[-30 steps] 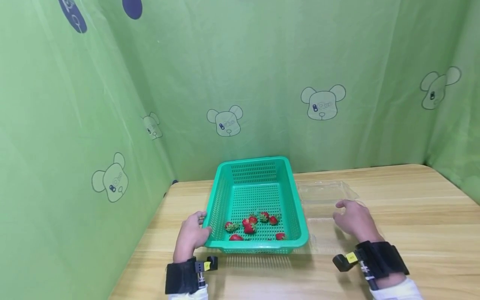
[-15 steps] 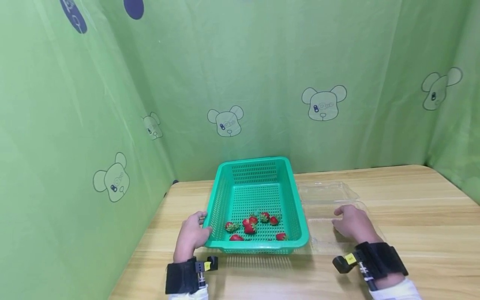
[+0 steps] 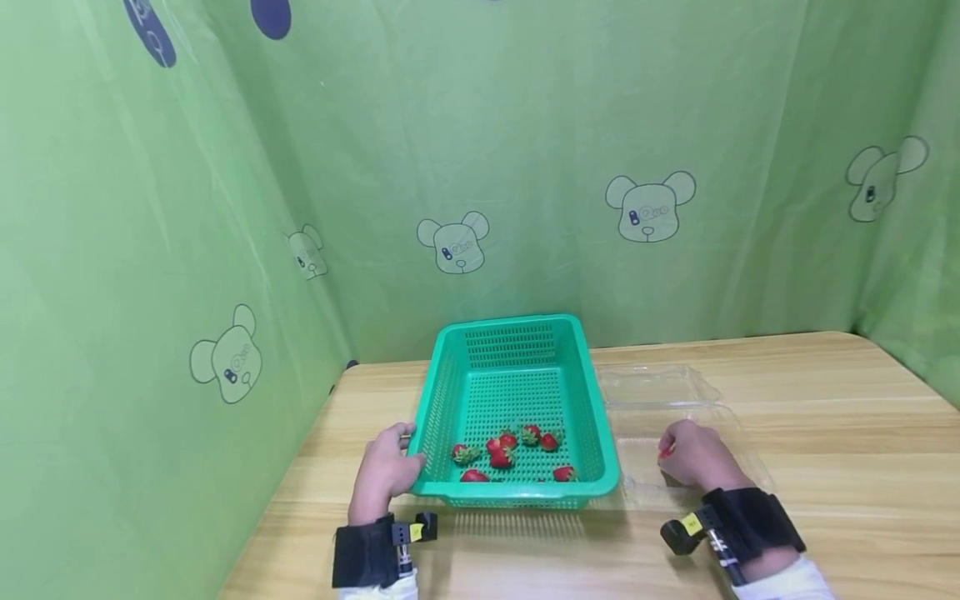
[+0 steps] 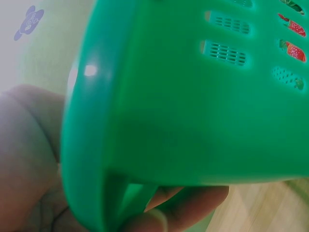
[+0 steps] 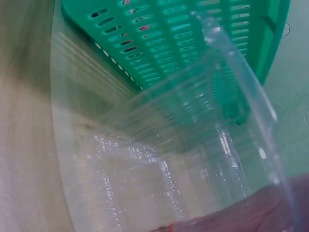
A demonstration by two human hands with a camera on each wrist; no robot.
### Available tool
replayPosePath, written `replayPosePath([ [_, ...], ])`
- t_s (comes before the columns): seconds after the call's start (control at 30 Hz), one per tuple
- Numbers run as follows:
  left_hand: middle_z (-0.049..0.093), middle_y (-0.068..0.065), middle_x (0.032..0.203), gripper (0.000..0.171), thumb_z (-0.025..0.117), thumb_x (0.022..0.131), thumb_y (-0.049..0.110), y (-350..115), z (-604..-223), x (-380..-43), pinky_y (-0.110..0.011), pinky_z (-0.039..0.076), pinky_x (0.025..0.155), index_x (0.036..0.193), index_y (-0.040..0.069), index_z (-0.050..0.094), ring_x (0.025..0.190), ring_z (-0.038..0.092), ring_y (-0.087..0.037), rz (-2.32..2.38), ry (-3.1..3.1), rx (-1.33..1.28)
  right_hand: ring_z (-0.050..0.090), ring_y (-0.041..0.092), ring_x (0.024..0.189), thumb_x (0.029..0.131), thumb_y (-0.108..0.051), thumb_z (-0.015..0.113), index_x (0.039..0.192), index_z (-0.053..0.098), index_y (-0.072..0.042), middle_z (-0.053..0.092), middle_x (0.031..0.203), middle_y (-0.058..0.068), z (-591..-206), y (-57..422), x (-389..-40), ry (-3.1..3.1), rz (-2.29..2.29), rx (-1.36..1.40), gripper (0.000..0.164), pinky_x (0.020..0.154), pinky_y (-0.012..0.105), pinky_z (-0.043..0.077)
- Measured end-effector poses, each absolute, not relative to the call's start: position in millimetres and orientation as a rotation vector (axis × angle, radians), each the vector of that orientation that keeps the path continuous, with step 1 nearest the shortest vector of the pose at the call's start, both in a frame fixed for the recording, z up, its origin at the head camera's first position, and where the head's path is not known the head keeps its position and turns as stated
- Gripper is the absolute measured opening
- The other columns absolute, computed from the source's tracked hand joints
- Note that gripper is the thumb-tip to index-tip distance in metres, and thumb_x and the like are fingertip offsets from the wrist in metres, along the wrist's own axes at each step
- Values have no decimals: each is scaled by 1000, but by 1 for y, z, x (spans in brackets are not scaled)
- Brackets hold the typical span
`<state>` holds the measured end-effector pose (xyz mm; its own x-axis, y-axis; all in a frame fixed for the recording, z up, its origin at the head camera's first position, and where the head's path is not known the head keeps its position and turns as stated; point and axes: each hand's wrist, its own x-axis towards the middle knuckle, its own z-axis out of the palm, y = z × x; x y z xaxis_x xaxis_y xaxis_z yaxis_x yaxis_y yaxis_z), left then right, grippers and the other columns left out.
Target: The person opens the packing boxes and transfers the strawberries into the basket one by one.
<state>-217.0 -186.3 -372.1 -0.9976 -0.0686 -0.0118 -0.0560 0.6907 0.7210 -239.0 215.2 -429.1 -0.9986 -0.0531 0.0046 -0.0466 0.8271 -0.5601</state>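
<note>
A green plastic basket (image 3: 525, 492) stands on the table, with several red strawberries (image 3: 501, 457) inside toward its near side. My left hand (image 3: 386, 467) grips the basket's near left corner; in the left wrist view, its fingers (image 4: 193, 208) curl below the rim. To the right lies a clear plastic clamshell box (image 3: 633, 425), its lid folded back toward the wall. Low over the box's base, my right hand (image 3: 697, 454) pinches a small red thing, apparently a strawberry (image 3: 665, 452), mostly hidden by the fingers. Only a speck of red shows in the right wrist view.
A wooden table (image 3: 840, 433) carries everything. Green curtains (image 3: 540, 167) with bear-head prints hang behind it and along the left and right sides. The box's left edge lies close against the basket.
My right hand has shifted slightly left, and its fingers have closed; red now shows between them. The left hand keeps its grip on the basket, which stays in place.
</note>
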Motion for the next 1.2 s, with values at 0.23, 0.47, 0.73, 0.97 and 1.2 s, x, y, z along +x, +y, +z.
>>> replayPosePath([
  [0.23, 59, -26, 124, 49, 61, 85, 4, -187, -374, -217, -52, 50, 88, 132, -3, 49, 113, 54, -41, -1212, -2873, 101, 56, 26, 71, 70, 0, 67, 88, 63, 4, 64, 79, 14, -426, 214, -239, 2971, -935, -100, 19, 65, 45, 51],
  [0.47, 59, -27, 124, 49, 61, 85, 4, -187, -374, -217, -52, 50, 88, 132, -3, 49, 114, 53, -41, -1197, -2876, 95, 55, 27, 72, 74, 0, 67, 89, 64, 2, 63, 82, 16, -419, 212, -239, 2926, -963, -57, 16, 63, 41, 49],
  [0.73, 59, -28, 124, 49, 61, 85, 4, -187, -373, -217, -55, 47, 92, 131, -5, 49, 115, 53, -42, -1177, -2876, 61, 55, 27, 73, 74, 0, 67, 91, 65, 2, 65, 86, 17, -412, 209, -235, 2931, -982, -81, 17, 64, 41, 48],
  [0.97, 59, -27, 124, 49, 61, 85, 4, -187, -373, -217, -55, 47, 93, 132, -4, 49, 115, 52, -42, -1192, -2868, 80, 56, 27, 75, 78, -2, 66, 94, 65, 3, 66, 90, 18, -411, 208, -234, 2932, -1007, -119, 17, 64, 41, 49],
  [1.2, 59, -28, 124, 50, 61, 84, 3, -187, -373, -216, -54, 48, 91, 132, -4, 49, 115, 53, -42, -1195, -2869, 75, 57, 27, 76, 82, -4, 65, 98, 65, 4, 66, 95, 23, -410, 207, -235, 2953, -1034, -145, 18, 62, 39, 50],
])
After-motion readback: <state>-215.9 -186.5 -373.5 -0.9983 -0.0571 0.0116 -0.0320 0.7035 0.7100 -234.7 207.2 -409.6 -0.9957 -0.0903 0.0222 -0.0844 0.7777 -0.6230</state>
